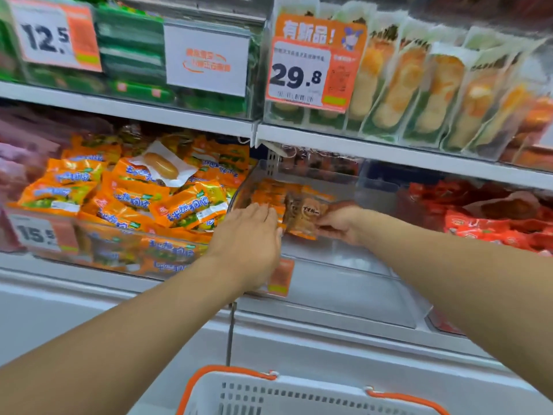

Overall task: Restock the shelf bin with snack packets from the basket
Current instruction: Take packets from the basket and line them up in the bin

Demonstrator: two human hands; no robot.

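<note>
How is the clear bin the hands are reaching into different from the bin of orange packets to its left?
The middle bin is mostly bare, with a few brownish-orange packets at its left; the left bin is heaped with orange packets. A stray white sausage pack lies on the left heap. Both are clear plastic.

Clear shelf bin [344, 256], mostly bare, holds a few orange-brown snack packets [302, 215] at its left rear; white, orange-handled basket [269, 393] sits below.

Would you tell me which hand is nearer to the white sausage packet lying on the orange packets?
Left. The left hand reaches in just below and right of the sausage packet; the right hand is further right, pinching a brown snack packet.
</note>
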